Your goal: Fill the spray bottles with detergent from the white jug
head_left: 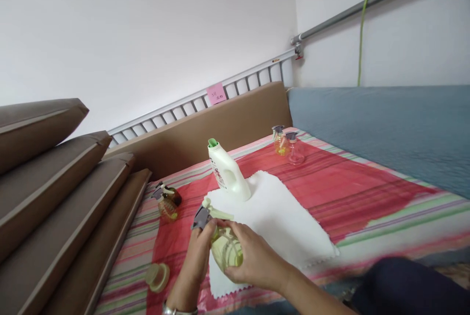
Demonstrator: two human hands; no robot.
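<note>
Tilted above a white cloth [282,227] is a clear spray bottle [224,252] with yellowish liquid inside and a grey-and-white trigger head. My left hand [200,246] is closed around its neck just below the trigger. Wrapped round the body from the other side is my right hand [255,256]. Just beyond my hands stands an uncapped white detergent jug [229,173] with a green spout, resting on the cloth. A translucent greenish cap [157,277] lies left of my left hand on the red sheet.
Two spray bottles [167,205] stand at the left, near stacked brown cushions [66,202]. A spray bottle with yellow liquid [280,142] and a clear pinkish one [295,151] stand at the far right. A brown padded board and radiator [176,110] line the back.
</note>
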